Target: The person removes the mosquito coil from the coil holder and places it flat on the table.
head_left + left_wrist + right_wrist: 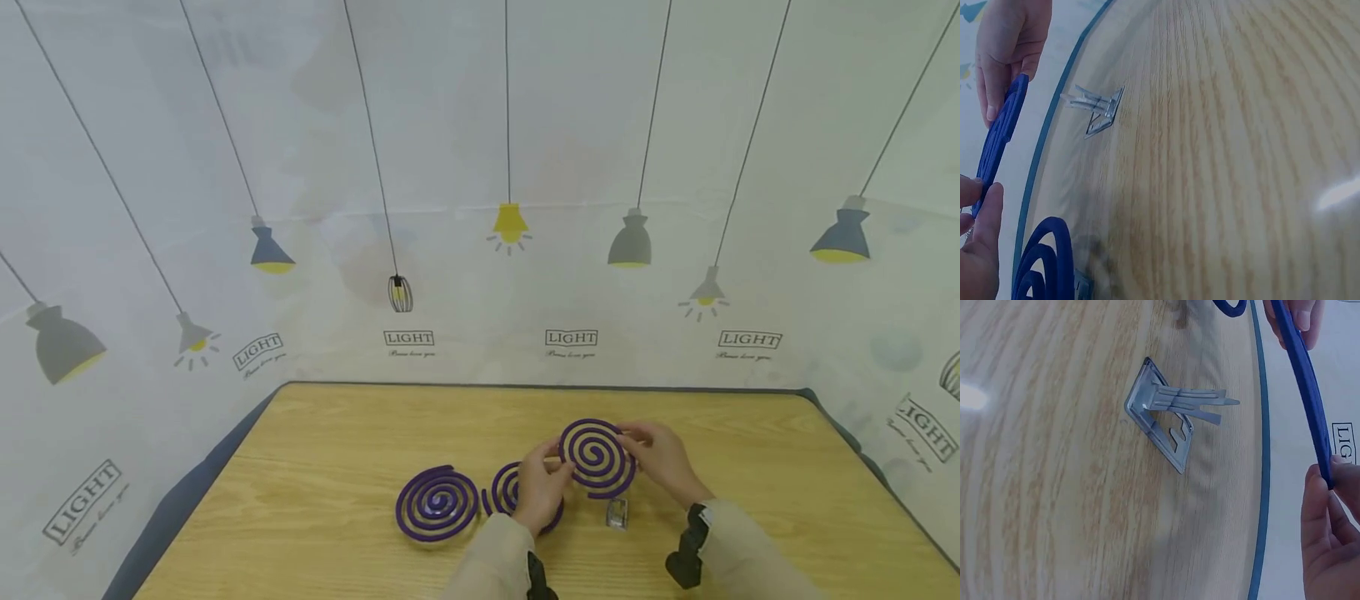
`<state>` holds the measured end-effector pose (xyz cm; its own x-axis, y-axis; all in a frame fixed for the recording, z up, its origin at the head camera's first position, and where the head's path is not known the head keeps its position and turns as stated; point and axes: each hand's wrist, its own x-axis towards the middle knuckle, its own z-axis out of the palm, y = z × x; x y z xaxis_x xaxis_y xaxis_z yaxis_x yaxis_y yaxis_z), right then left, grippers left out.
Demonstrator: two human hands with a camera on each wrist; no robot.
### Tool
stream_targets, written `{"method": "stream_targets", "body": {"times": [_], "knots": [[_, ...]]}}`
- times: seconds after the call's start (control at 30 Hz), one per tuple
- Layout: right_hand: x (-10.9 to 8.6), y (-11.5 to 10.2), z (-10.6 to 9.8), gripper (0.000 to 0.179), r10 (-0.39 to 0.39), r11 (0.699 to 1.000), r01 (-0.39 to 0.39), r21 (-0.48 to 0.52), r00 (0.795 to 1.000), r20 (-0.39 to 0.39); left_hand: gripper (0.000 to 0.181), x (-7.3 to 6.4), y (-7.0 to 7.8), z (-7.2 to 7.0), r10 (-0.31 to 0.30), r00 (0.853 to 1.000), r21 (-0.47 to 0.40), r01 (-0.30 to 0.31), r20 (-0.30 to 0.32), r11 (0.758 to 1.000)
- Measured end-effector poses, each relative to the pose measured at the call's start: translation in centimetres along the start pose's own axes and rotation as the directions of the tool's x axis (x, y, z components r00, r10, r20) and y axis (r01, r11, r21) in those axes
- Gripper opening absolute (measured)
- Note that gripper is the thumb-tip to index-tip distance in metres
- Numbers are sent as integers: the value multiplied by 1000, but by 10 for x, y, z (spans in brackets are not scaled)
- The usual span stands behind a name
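Observation:
Both hands hold up a purple mosquito coil (594, 454) above the table, its flat spiral facing the head camera. My left hand (542, 490) pinches its left edge between thumb and fingers. At the opposite edge, my right hand (663, 458) grips it the same way. Below the coil, a small metal coil stand (1155, 403) lies on the wood, its prongs bent upward. A second mosquito coil (553, 525) sits behind my left hand, which hides part of it. Farther left, a third coil (438, 503) is raised a little off the table, with something shiny under its centre.
The wooden table (315, 467) has a dark edge at the back and sides. Behind it hangs a pale wall cloth (450, 150) printed with lamps and lettering. A black wrist camera (686, 550) is strapped to the right wrist.

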<state>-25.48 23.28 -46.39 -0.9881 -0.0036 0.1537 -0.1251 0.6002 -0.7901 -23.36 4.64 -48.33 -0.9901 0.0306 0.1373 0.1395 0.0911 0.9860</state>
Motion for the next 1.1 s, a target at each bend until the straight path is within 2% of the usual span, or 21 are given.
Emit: {"method": "stream_targets", "body": {"times": [0.3, 0.47, 0.73, 0.9, 1.1], "knots": [[9, 1, 6, 26, 41, 998, -40, 38, 999, -19, 34, 10, 1, 5, -64, 993, 55, 70, -99, 996], [10, 4, 7, 26, 61, 997, -59, 45, 998, -29, 31, 13, 1, 11, -86, 989, 61, 94, -123, 994], [13, 13, 10, 23, 103, 994, -100, 51, 993, -51, 32, 16, -1, 21, 6, 986, 117, 14, -167, 993], [14, 20, 12, 22, 125, 991, -122, 63, 991, -42, 32, 16, 0, 23, 13, 980, 134, 13, -198, 991], [13, 22, 10, 21, 118, 993, -118, 6, 992, -53, 26, 16, -1, 24, -5, 985, 144, 31, -174, 989]]}}
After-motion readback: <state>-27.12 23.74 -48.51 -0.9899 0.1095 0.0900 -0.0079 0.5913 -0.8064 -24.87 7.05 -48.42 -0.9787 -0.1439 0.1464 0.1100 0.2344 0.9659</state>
